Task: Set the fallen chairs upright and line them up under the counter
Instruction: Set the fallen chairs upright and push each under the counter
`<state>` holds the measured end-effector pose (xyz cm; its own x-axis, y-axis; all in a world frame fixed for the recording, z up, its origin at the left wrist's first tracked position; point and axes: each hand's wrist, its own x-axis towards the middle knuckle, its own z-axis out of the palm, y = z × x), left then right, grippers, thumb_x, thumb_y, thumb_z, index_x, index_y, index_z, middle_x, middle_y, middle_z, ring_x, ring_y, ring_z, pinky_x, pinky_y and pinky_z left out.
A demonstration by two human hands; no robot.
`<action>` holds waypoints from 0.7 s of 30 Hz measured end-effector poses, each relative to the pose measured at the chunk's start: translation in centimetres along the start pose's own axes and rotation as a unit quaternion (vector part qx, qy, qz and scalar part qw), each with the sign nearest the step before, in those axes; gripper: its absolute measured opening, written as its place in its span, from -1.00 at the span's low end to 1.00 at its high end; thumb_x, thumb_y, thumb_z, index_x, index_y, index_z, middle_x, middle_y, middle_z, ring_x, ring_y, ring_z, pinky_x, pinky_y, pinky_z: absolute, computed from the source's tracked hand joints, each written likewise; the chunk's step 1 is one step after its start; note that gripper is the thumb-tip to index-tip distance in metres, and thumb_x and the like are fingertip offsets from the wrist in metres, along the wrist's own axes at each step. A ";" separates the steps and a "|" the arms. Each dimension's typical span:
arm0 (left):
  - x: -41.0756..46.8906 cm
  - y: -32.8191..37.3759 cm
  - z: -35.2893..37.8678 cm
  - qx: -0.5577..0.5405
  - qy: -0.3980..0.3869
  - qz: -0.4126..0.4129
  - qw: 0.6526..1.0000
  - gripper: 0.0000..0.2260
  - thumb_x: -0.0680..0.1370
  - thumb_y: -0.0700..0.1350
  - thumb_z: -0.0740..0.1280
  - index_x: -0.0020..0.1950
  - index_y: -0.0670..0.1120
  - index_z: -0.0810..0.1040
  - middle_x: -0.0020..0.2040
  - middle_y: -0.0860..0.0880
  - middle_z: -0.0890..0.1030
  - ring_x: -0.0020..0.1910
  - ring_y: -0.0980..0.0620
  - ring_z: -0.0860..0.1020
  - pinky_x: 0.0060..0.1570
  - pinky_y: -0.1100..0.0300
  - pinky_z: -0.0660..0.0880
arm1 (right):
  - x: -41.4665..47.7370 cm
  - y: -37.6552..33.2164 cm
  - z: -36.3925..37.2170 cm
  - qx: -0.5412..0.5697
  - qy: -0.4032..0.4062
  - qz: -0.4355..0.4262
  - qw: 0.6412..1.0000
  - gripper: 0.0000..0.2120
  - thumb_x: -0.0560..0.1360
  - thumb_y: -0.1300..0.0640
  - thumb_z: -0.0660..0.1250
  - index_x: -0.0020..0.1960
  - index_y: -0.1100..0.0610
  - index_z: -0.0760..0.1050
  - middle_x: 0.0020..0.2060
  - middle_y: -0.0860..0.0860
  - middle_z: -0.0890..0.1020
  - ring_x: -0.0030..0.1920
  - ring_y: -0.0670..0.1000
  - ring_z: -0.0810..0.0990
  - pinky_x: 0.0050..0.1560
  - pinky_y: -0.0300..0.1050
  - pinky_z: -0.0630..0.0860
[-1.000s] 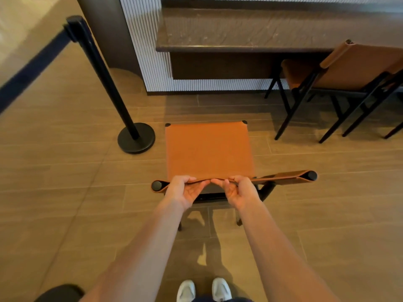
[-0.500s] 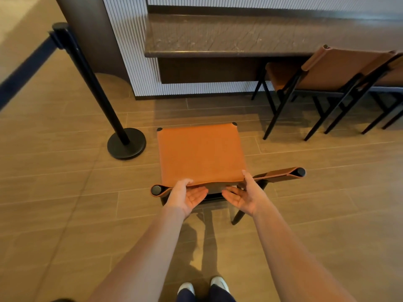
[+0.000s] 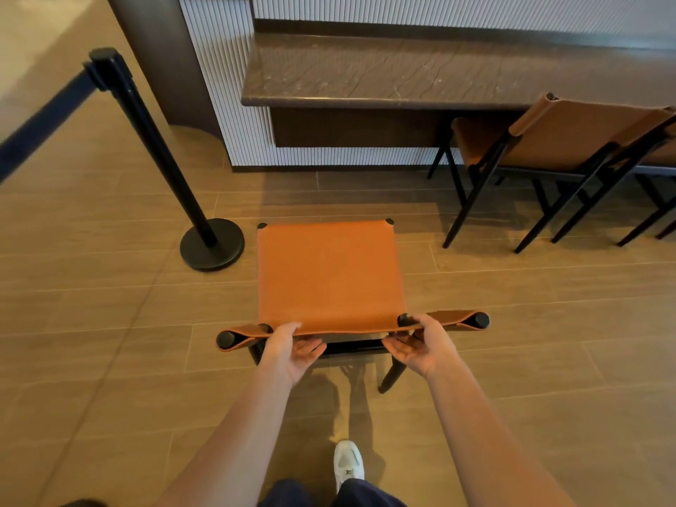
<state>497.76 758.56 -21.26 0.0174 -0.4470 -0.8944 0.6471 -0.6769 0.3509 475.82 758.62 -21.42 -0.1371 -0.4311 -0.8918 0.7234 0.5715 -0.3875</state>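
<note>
Left hand (image 3: 292,351) and right hand (image 3: 420,345) loosely pinch chair backrest (image 3: 451,319), thumbs on top; push evenly, straight under counter (image 3: 439,78), parallel to neighbouring chair (image 3: 570,137).

A black post (image 3: 153,140) stands on a round black base (image 3: 212,245) at the left. A dark blue belt (image 3: 40,129) runs from its top to the left edge. The floor (image 3: 109,360) is brown planks. At the top are a white ribbed wall (image 3: 219,86) and a dark pillar (image 3: 157,49)

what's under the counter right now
Under the counter, an orange chair is tucked in at the right, with a second chair past it at the frame edge. Its backrest covers most of its seat. Leftward, only a dark panel.
</note>
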 end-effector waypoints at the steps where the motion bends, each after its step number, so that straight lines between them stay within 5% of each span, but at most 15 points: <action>1: 0.1 0.0 0.0 -0.017 0.003 0.003 1.000 -0.81 0.59 -0.18 0.28 0.17 -0.21 0.41 0.07 -0.29 0.51 0.09 -0.28 0.55 -0.10 -0.10 0.55 | 0.2 -0.2 0.0 0.002 -0.002 0.002 1.000 -0.73 0.55 0.15 0.30 0.19 0.27 0.45 0.13 0.28 0.53 0.08 0.29 0.56 -0.16 0.22 0.54; 6: 0.5 0.4 0.7 -0.085 0.026 0.020 0.996 -0.59 0.56 -0.15 0.33 0.37 -0.18 0.33 0.15 -0.31 0.51 0.02 -0.28 0.56 -0.20 -0.11 0.57 | 0.6 -1.6 0.5 0.015 -0.005 0.010 1.000 -0.59 0.53 0.23 0.27 0.36 0.24 0.36 0.18 0.30 0.51 0.12 0.30 0.54 -0.17 0.30 0.58; 9: 0.7 0.8 1.3 -0.085 0.040 0.022 0.995 -0.58 0.55 -0.21 0.31 0.39 -0.20 0.33 0.20 -0.31 0.50 0.10 -0.30 0.55 -0.23 -0.12 0.57 | 0.9 -2.1 1.1 0.017 0.004 0.019 1.000 -0.58 0.54 0.31 0.21 0.40 0.22 0.32 0.23 0.29 0.48 0.17 0.33 0.51 -0.03 0.36 0.54; 14: 0.9 1.7 2.4 -0.087 0.076 0.017 0.993 -0.60 0.58 -0.22 0.27 0.41 -0.22 0.34 0.29 -0.29 0.46 0.24 -0.33 0.47 -0.18 -0.18 0.54 | 1.4 -2.8 1.8 -0.002 0.017 0.022 1.000 -0.60 0.55 0.40 0.11 0.38 0.28 0.31 0.22 0.31 0.48 0.21 0.37 0.48 -0.24 0.30 0.49; 21: 1.8 5.3 4.3 -0.077 0.060 0.010 0.995 -0.58 0.54 -0.31 0.25 0.40 -0.23 0.31 0.32 -0.35 0.40 0.25 -0.47 0.41 -0.35 -0.22 0.56 | 1.5 -6.0 4.9 0.011 -0.003 0.007 1.000 -0.59 0.52 0.45 0.05 0.35 0.27 0.33 0.24 0.30 0.46 0.22 0.37 0.45 -0.18 0.38 0.48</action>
<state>497.92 751.65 -19.80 0.1170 -0.3800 -0.9175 0.7545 -0.5667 0.3309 474.62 751.15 -19.27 -0.1233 -0.4274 -0.8956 0.7398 0.5619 -0.3701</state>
